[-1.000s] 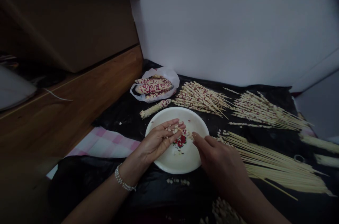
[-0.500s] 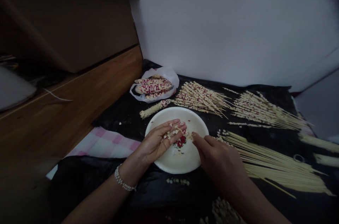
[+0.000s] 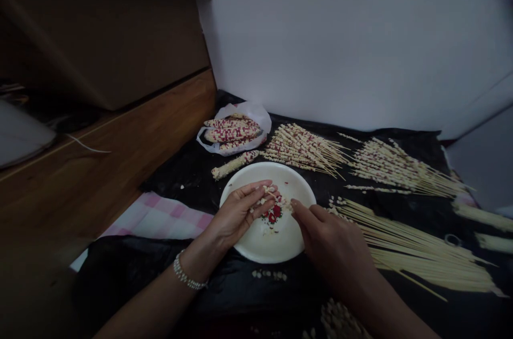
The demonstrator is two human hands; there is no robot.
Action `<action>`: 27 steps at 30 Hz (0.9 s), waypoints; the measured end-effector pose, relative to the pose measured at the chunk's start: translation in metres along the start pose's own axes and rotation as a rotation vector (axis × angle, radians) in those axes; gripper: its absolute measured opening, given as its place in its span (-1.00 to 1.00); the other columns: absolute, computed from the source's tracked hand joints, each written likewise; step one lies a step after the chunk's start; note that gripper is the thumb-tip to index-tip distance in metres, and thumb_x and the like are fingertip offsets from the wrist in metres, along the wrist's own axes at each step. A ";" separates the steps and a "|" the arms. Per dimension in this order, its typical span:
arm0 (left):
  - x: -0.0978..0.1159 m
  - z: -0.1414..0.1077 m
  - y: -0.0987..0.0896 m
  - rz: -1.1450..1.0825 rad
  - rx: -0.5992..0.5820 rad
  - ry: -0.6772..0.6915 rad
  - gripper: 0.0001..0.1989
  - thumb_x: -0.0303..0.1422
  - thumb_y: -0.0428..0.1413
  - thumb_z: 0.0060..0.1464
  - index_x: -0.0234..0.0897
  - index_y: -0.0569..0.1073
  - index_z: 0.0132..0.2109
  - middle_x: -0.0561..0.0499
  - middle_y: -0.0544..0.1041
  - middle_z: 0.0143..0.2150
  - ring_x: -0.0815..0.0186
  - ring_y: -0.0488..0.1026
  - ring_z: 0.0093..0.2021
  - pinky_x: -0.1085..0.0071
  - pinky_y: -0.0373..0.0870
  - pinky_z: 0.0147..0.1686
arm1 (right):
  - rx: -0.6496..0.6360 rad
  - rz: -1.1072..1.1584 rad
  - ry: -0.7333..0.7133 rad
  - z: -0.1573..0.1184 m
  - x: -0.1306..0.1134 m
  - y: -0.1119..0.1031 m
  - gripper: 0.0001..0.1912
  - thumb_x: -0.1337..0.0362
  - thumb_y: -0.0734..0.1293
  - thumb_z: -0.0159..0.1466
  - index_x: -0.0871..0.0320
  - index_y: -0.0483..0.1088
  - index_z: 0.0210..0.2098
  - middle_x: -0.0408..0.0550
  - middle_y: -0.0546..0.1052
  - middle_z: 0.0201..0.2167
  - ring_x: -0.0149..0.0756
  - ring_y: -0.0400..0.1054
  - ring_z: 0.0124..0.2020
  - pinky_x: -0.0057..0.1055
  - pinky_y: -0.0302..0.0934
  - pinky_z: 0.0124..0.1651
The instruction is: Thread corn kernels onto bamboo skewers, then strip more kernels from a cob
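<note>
My left hand, with a beaded bracelet on its wrist, is palm up over a white bowl with a red flower pattern. Its fingers are curled around corn kernels, the thumb pressing toward the fingertips. Facing it across the bowl, my right hand is closed in a pinch on a thin skewer. Pale kernels are threaded on this skewer close to my right fingertips, and its bare tip reaches the left fingers. The right hand hides the middle of the skewer.
Behind the bowl are corn cobs in a plastic bag and a mostly stripped cob. Kernel-threaded skewers lie in two piles. Bare skewers spread at right. Loose kernels dot the black sheet. A wall stands behind.
My left hand has closed from an open, flat palm of kernels, its thumb and fingers coming together at the skewer's tip. The right hand has hardly moved.
</note>
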State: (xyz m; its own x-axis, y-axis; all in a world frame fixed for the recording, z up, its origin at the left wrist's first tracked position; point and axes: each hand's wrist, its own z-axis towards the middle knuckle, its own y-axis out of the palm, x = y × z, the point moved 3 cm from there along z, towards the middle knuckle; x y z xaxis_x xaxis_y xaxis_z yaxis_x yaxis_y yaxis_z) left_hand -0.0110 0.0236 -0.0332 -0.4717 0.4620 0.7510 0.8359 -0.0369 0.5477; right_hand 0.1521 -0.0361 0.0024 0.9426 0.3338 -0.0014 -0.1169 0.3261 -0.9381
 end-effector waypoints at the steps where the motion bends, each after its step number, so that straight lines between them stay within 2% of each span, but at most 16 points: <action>1: 0.000 0.000 0.000 0.001 0.012 -0.005 -0.78 -0.49 0.14 0.09 -0.39 0.52 -0.09 -0.13 0.59 -0.16 0.33 0.53 -0.15 0.44 0.44 -0.03 | 0.000 0.001 0.001 0.000 0.000 0.000 -0.62 0.43 0.26 0.20 0.07 0.39 0.00 -0.19 0.44 -0.50 -0.35 0.35 -0.57 -0.38 -0.18 -0.55; 8: 0.002 -0.002 0.002 -0.030 0.020 0.000 -0.83 -0.50 0.12 0.10 -0.42 0.53 -0.14 -0.13 0.59 -0.21 0.33 0.53 -0.16 0.42 0.45 -0.03 | -0.047 -0.004 0.018 0.000 0.001 0.000 -0.63 0.40 0.26 0.23 0.07 0.36 0.03 -0.19 0.44 -0.48 -0.32 0.38 -0.55 -0.37 -0.15 -0.54; 17: -0.002 0.002 -0.004 -0.053 0.046 0.025 -0.85 -0.53 0.14 0.08 -0.42 0.52 -0.17 -0.11 0.58 -0.25 0.34 0.53 -0.20 0.43 0.47 -0.07 | -0.001 0.015 0.003 0.000 0.001 0.000 -0.67 0.37 0.25 0.24 0.07 0.38 0.00 -0.20 0.44 -0.49 -0.34 0.36 -0.56 -0.37 -0.12 -0.55; 27: -0.002 0.003 -0.006 -0.089 0.051 0.028 -0.86 -0.58 0.14 0.06 -0.43 0.56 -0.21 -0.06 0.59 -0.32 0.43 0.54 -0.30 0.56 0.49 -0.17 | 0.017 -0.003 0.004 0.000 0.001 0.000 -0.68 0.36 0.21 0.27 0.06 0.37 0.01 -0.20 0.43 -0.49 -0.36 0.34 -0.58 -0.37 -0.17 -0.56</action>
State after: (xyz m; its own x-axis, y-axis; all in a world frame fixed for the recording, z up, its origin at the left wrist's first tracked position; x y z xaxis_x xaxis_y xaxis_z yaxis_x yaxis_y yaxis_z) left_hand -0.0138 0.0255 -0.0394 -0.5516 0.4366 0.7107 0.8034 0.0490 0.5934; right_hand 0.1536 -0.0360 0.0020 0.9442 0.3294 0.0004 -0.1189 0.3420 -0.9322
